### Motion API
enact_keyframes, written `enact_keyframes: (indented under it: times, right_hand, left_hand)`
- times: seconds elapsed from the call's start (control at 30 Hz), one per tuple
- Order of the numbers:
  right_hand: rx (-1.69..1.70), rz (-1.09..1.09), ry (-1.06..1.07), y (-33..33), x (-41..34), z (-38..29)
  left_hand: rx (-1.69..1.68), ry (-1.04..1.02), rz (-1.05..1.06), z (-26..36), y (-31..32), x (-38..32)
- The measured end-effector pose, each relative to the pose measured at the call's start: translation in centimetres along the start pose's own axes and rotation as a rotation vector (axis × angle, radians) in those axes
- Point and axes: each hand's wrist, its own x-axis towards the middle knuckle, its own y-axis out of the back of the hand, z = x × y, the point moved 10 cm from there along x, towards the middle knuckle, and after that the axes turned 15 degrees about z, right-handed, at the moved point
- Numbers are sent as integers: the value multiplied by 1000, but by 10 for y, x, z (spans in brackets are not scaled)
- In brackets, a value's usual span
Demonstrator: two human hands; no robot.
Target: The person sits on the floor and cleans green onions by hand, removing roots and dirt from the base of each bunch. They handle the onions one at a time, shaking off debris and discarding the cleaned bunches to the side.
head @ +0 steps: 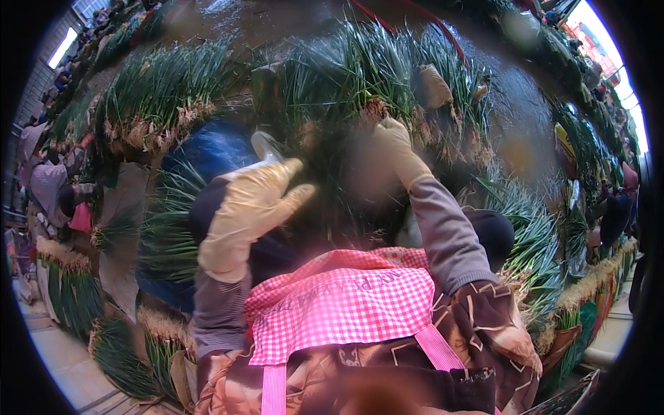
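Note:
My left hand [254, 212], in a pale yellow glove, is raised with thumb and fingers apart, and nothing shows between them. My right hand [394, 142], gloved alike, has its fingers curled at the reddish root end of some green onions [374, 109]; a blur in front of it hides whether it grips them. Long green leaves of a wide row of green onions [337, 72] fan out beyond both hands. Darker loose leaves and stems lie between my hands, above the pink checked apron [342, 306].
Bundled green onions [161, 98] lie in a row at upper left, near blue plastic sheeting [212, 145]. More green onions [176, 233] are beside my left arm, and another heap [534, 244] is right of my right arm. People crouch at the far left [52, 187] and far right [617, 212].

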Motion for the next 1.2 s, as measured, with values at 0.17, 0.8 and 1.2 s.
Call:
enact_keyframes:
  times: [0.17, 0.8, 1.2]
  right_hand:
    - [-699, 222, 312, -50, 57, -56]
    - [779, -88, -515, -12, 74, 25]
    - [901, -409, -581, 11, 24, 0]
  left_hand:
    - [-367, 114, -311, -49, -122, -14]
    - [-22, 132, -618, -70, -212, -34]
    - [27, 143, -588, -76, -212, -29]
